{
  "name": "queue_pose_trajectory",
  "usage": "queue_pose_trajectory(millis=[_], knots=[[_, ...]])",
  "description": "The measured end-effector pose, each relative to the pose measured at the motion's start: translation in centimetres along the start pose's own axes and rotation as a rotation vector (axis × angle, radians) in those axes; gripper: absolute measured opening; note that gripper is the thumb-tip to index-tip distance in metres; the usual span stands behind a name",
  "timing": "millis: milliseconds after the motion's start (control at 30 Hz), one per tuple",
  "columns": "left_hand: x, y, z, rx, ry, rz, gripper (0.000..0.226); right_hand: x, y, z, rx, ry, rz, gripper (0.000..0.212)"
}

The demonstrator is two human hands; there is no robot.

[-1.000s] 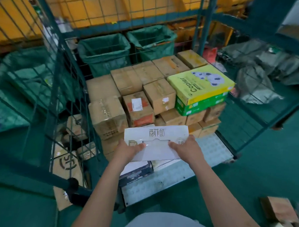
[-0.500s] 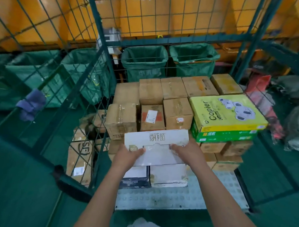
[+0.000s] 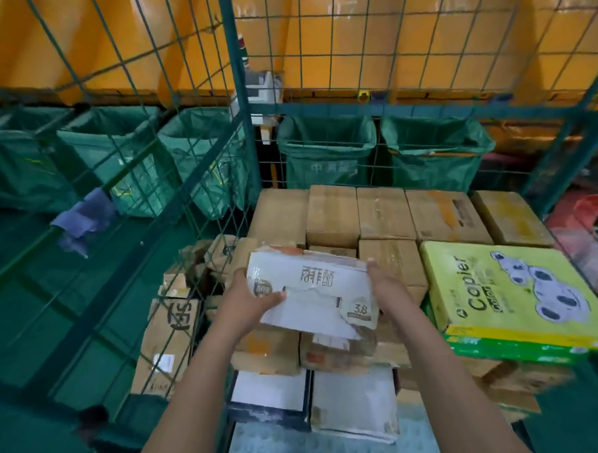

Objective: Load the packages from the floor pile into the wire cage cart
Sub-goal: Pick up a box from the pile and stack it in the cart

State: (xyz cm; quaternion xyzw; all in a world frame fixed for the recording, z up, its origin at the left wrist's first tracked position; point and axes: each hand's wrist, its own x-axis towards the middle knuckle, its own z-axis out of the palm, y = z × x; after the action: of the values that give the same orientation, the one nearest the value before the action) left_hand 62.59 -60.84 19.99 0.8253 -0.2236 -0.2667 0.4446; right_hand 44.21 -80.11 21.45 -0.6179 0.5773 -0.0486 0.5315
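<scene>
The left hand (image 3: 251, 302) and right hand (image 3: 387, 285) grip the short ends of a white box (image 3: 312, 290), held above the brown cartons (printed face up), long axis running left to right across the cart (image 3: 237, 92). It sits near the cart's left wire wall, with the yellow copier box (image 3: 506, 292) filling the right side and bare floor plate (image 3: 300, 449) at the front edge.

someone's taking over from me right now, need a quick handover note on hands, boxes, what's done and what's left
Left hand and right hand: each grips one end of the white box, held tilted above the front stack inside the wire cage cart.
In the cart: brown cartons fill the back rows, the yellow copier paper box lies on the right, and two white packages lie at the front.
Done: much of the cart floor is covered.
Left: set the white box down. The floor pile is out of view, so the remaining count is unknown.
</scene>
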Motion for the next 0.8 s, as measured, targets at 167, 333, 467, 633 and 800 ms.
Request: queue_pose_trajectory(millis=[167, 333, 467, 633, 800], knots=[[9.0, 1.4, -2.2, 0.139, 0.078, -0.008, 0.063, 7.7, -6.0, 3.0, -0.074, -0.074, -0.049, 0.076], [18.7, 1.7, -3.0, 0.000, 0.067, -0.080, 0.073, 17.6, -10.2, 6.9, 0.054, -0.158, 0.020, 0.074], [26.4, 2.9, -2.6, -0.010, 0.139, -0.086, 0.055, 22.6, -14.0, 9.5, 0.223, -0.177, 0.077, 0.032], [35.2, 3.2, -3.7, -0.102, 0.163, -0.045, 0.108, 28.7, -19.6, 12.5, 0.294, -0.183, 0.035, 0.028], [38.9, 1.7, -0.8, 0.037, 0.134, -0.039, 0.103, 33.6, -21.3, 14.2, 0.367, -0.142, 0.069, 0.023]])
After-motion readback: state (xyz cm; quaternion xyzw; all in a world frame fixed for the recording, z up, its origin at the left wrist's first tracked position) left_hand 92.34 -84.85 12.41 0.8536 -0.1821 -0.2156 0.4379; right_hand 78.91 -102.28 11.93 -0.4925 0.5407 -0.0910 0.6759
